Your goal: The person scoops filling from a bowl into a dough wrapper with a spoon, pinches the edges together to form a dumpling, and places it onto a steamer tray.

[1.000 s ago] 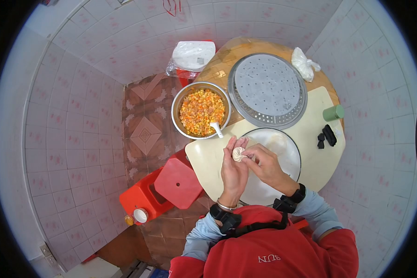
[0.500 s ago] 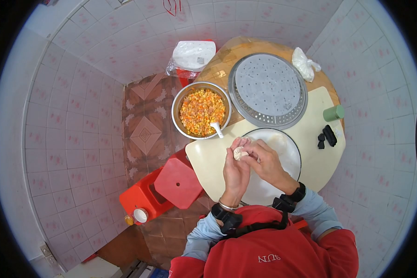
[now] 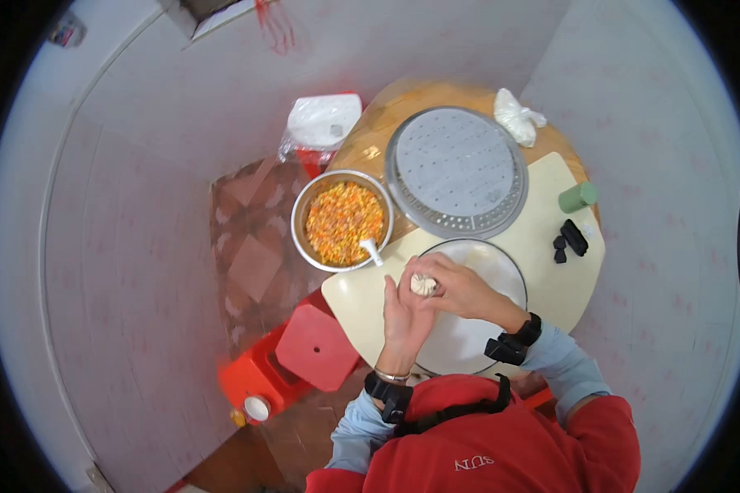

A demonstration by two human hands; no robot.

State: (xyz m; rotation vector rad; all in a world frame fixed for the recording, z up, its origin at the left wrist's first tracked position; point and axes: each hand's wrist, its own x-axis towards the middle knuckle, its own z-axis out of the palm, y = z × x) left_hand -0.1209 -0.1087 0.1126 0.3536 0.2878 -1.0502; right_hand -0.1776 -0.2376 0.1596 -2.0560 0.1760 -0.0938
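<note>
A small pleated bun (image 3: 423,284) of pale dough, its folds gathered at the top, is between my two hands over a white dish. My right hand (image 3: 466,289) has its fingers curled round the bun. Beside and partly under it, my left hand (image 3: 406,322) is open with the thumb stretched out; its other fingers are partly hidden by my right hand. The white dark-rimmed dish (image 3: 460,345) lies below both hands, near the table's front edge.
To the left stands a metal bowl (image 3: 299,233) of diced orange-yellow filling with a white spoon (image 3: 372,251). Behind is a perforated steamer tray (image 3: 460,164). A green cylinder (image 3: 578,197), black pieces (image 3: 574,237) and a white bag (image 3: 515,117) are rightward. Red stools (image 3: 317,347) stand lower left.
My right hand has closed further round the bun, and my left fingers have loosened from it. The whole view has shifted slightly with the head.
</note>
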